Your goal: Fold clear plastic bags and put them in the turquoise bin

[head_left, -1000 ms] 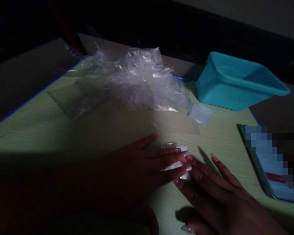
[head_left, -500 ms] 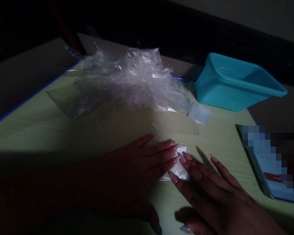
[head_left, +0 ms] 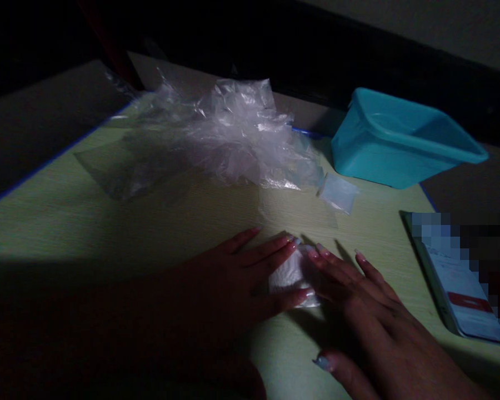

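Observation:
A small folded clear plastic bag (head_left: 289,275) lies on the pale green tabletop (head_left: 108,228) in dim light. My left hand (head_left: 237,278) rests flat on the table, fingers stretched out, their tips on the left side and lower edge of the folded bag. My right hand (head_left: 358,305) lies flat too, fingers spread, fingertips pressing the bag's right side. Neither hand grips it; both press it down.
A loose heap of crumpled clear plastic bags (head_left: 229,133) sits at the back of the table. Another small folded plastic piece (head_left: 338,193) lies beside a turquoise plastic tub (head_left: 400,139). A printed booklet or packet (head_left: 462,283) rests at the right edge.
Both hands have slid slightly on the folded bag: the right fingers moved up and left over its right side, and the bag looks more compact than one second ago.

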The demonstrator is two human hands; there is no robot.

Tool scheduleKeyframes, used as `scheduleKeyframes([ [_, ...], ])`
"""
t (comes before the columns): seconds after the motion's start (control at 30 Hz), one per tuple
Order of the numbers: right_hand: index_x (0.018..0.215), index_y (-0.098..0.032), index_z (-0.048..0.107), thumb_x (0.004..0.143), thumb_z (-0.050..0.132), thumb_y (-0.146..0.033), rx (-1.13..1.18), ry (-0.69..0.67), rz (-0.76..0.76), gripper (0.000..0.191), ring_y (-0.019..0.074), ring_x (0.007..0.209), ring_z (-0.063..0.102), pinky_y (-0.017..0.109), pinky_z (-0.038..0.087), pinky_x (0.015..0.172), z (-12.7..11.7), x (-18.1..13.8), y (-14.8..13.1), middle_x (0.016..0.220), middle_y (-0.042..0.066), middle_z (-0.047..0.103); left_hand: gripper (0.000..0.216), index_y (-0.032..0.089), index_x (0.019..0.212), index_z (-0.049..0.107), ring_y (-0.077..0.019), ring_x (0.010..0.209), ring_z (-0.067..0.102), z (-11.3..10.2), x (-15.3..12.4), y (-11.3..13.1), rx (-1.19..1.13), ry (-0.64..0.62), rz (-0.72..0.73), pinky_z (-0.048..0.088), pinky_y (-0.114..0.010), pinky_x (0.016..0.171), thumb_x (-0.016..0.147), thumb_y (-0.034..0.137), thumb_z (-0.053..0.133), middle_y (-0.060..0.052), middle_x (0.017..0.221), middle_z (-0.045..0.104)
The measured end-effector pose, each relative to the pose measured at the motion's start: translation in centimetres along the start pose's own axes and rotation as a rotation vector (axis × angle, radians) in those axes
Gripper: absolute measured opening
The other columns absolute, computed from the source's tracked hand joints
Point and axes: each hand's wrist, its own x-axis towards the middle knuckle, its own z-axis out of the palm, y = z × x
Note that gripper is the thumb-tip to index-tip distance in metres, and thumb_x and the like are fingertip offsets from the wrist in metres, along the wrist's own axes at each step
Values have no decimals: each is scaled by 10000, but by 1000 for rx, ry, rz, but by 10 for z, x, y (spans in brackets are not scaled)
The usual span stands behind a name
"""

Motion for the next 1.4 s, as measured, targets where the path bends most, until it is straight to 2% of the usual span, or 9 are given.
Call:
scheduleKeyframes([
  [0.1, 1453, -143, 293, 883, 471, -344, 48, 1, 69, 630, 284, 1338, 361, 494, 359, 1074, 0, 1, -2, 1435, 108, 422, 762, 315, 1400, 377, -369, 1409, 151, 5, 0, 2, -7, 54, -38, 162, -567, 1103, 742, 590, 646, -120, 1550, 189],
  [0.2, 1480, -112, 197, 889, 451, -328, 44, -46, 37, 679, 259, 1370, 304, 492, 295, 1113, 4, 2, 0, 1461, 104, 376, 741, 351, 1381, 398, -381, 1406, 152, 5, -1, 1, -32, 73, -18, 181, -575, 1095, 731, 608, 644, -101, 1562, 153],
  [0.37, 1486, -131, 191, 880, 461, -349, 32, -136, -41, 699, 245, 1387, 266, 491, 185, 1154, 14, 2, 5, 1475, 85, 352, 737, 353, 1361, 426, -392, 1405, 141, 2, -1, -2, -46, 68, 1, 211, -580, 1084, 718, 653, 624, -99, 1565, 143],
  [0.67, 1497, -89, 122, 870, 483, -405, 60, -117, 15, 789, 295, 1388, 251, 501, 190, 1151, 17, 1, 7, 1497, 137, 294, 722, 372, 1359, 425, -388, 1405, 147, 3, 0, -2, -42, 98, 4, 230, -590, 1077, 721, 634, 637, -100, 1546, 216],
  [0.73, 1499, -105, 127, 877, 472, -402, 61, -105, 8, 771, 290, 1385, 262, 496, 198, 1150, 17, 0, 7, 1496, 131, 302, 739, 314, 1377, 414, -367, 1407, 163, 4, 2, -3, -16, 131, 7, 228, -558, 1093, 745, 650, 598, -127, 1526, 265],
  [0.87, 1499, -115, 136, 876, 475, -408, 58, -92, -2, 768, 294, 1387, 257, 500, 210, 1145, 18, 1, 7, 1494, 132, 309, 782, 84, 1372, 407, -299, 1380, 286, 2, 7, -4, 15, 140, 30, 228, -450, 1127, 838, 653, 455, -211, 1447, 383],
  [1.07, 1498, -84, 117, 870, 486, -406, 56, -66, 39, 797, 310, 1395, 225, 479, 225, 1143, 15, 1, 4, 1527, 139, 218, 773, 23, 1348, 423, -289, 1330, 385, 0, 7, -4, 24, 64, 65, 264, -413, 1118, 848, 610, 486, -215, 1411, 432],
  [1.3, 1498, -86, 108, 887, 444, -415, 8, -94, 13, 770, 280, 1412, 181, 481, 150, 1155, 14, -3, 3, 1533, 128, 215, 710, 209, 1372, 425, -328, 1364, 312, 2, 2, -4, 52, 19, 104, 263, -502, 1098, 810, 630, 531, -193, 1432, 413],
  [1.4, 1497, -80, 85, 904, 412, -391, -13, -104, 38, 745, 279, 1419, 152, 504, 135, 1147, 18, -1, 6, 1540, 138, 188, 678, 226, 1345, 458, -334, 1359, 321, 2, 2, -4, 46, 38, 118, 291, -514, 1080, 810, 636, 526, -200, 1400, 448],
])
